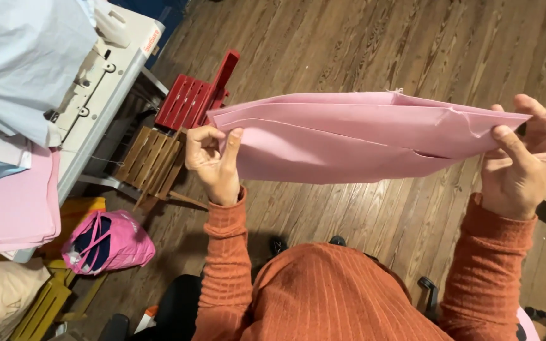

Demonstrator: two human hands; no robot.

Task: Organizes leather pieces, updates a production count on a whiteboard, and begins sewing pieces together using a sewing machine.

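Left hand (213,161) and right hand (526,164) both closed, pinching opposite ends of pink cloth (349,136), stretched above wooden floor (361,44). Layers possibly misaligned; loose pinch risks slipping, sagging.

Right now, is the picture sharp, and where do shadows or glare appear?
Head view: pink folded fabric between the left hand and right hand is sharp; a dark shadow lies on the brown wooden plank floor below the left forearm; no strong glare.
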